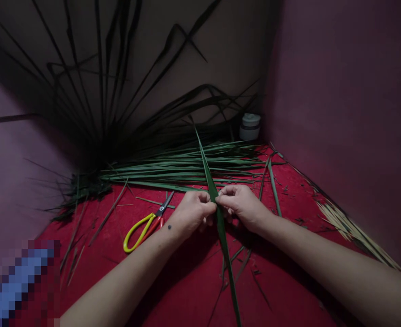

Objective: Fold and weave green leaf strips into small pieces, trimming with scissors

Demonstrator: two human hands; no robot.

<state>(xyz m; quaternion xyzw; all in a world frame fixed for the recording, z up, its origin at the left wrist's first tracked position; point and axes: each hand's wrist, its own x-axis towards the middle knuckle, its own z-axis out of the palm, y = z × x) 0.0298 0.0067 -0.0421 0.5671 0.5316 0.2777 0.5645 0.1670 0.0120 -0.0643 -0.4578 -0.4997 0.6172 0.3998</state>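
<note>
A long green palm leaf strip [211,181] runs upright through the middle of the view, narrowing toward its far tip and its near end. My left hand [197,208] pinches its left edge between thumb and finger. On the other edge, at about the same height, my right hand [238,204] pinches the strip too. The lower fingers of both hands curl partly out of sight behind the leaf. Beside my left forearm lie scissors [149,226] with one yellow and one red handle, the blades pointing away.
Behind my hands lies a pile of green leaf strips [183,165] on the red floor cover [289,263]. Dark fronds [112,81] lean on the back wall. A white container [250,127] stands in the corner. Pale thin sticks [350,227] lie along the right wall; leaf scraps are scattered about.
</note>
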